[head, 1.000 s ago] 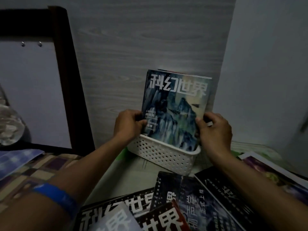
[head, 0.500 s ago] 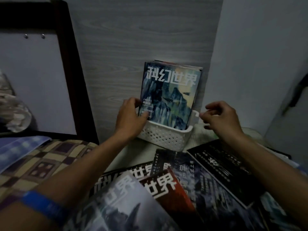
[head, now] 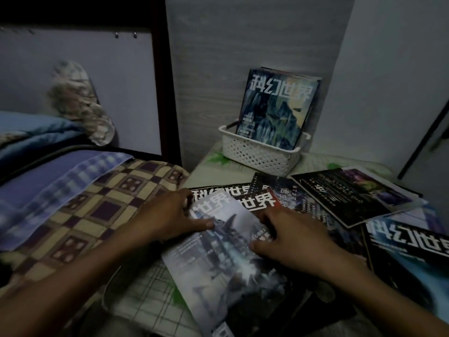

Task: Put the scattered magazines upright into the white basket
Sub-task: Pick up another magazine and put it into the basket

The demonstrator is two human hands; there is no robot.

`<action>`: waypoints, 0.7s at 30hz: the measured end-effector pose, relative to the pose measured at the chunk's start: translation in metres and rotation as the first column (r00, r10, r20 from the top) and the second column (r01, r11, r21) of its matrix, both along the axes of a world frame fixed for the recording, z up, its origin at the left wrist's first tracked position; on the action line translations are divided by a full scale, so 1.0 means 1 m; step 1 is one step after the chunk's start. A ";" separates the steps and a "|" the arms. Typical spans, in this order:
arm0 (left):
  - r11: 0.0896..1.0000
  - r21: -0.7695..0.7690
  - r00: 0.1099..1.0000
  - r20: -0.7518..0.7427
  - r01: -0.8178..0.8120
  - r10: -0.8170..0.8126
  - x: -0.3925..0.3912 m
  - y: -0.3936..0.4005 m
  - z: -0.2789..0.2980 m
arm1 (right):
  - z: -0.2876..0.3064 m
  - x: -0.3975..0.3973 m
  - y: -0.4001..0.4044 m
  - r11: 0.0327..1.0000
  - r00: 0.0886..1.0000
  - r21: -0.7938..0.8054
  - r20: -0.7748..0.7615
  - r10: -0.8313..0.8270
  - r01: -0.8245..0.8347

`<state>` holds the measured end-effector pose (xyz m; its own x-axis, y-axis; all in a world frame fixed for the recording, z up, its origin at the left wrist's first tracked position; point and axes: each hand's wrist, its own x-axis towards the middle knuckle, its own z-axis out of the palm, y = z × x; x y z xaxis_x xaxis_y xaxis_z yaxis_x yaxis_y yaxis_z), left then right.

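Both hands are laid on the pale grey magazine (head: 226,259) nearest the person. The left hand (head: 167,217) is set at the cover's upper left edge, thumb stretched flat across the page, the other fingers seemingly tucked at the edge. The right hand (head: 291,242) is pressed on the cover's right side, fingers loosely bent. Whether either hand has a true hold yet cannot be told.

A second ago both hands were held at the sides of the blue mountain-cover magazine (head: 274,110) in the white basket (head: 257,154). That issue has since been released and is left standing upright, leaning toward the grey wood-grain wall (head: 218,69), with more issues behind it. The hands have been drawn back to the loose pile, so one placement is judged done and the next pick-up begun.

Just beyond the fingers, a red-cornered magazine (head: 257,203) and a black one (head: 213,190) are partly covered by the grey issue. Farther right of the right hand, a dark magazine (head: 345,195) and a blue-and-black one (head: 408,259) are spread flat, so several are still to be stood up.

The masthead characters 科幻世界 can be read on the basket's front cover; 世界 shows on the grey and red covers. Smaller print is too blurred to read.

Left of the left hand, a checked quilt (head: 80,207) is seen.
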<state>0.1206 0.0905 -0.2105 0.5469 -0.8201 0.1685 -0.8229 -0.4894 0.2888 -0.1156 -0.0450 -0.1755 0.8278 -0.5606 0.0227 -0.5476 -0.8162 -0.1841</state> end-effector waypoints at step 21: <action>0.669 -0.742 0.862 -0.309 0.047 -0.403 -0.068 0.001 0.092 | 0.062 -0.023 -0.016 0.682 0.333 0.533 0.846 -0.416 -0.501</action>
